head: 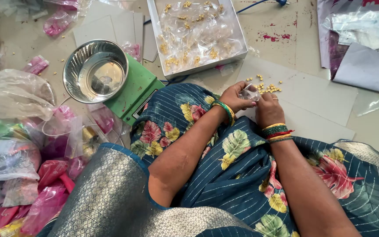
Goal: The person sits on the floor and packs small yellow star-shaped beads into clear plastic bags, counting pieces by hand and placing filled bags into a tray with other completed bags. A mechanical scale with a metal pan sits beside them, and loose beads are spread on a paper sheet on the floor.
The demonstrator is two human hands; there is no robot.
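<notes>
Both hands on one small clear plastic pouch (249, 92).
Left hand (234, 97) and right hand (268, 109) pinch it together, just beside loose small golden beads (268, 87) on the floor.

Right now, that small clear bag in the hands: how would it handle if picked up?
Probably floppy: the small clear bag crumples between the left hand and right hand. Likely very light, since the film looks thin. Possibly slippery, being glossy like the filled bags in the white box.
</notes>
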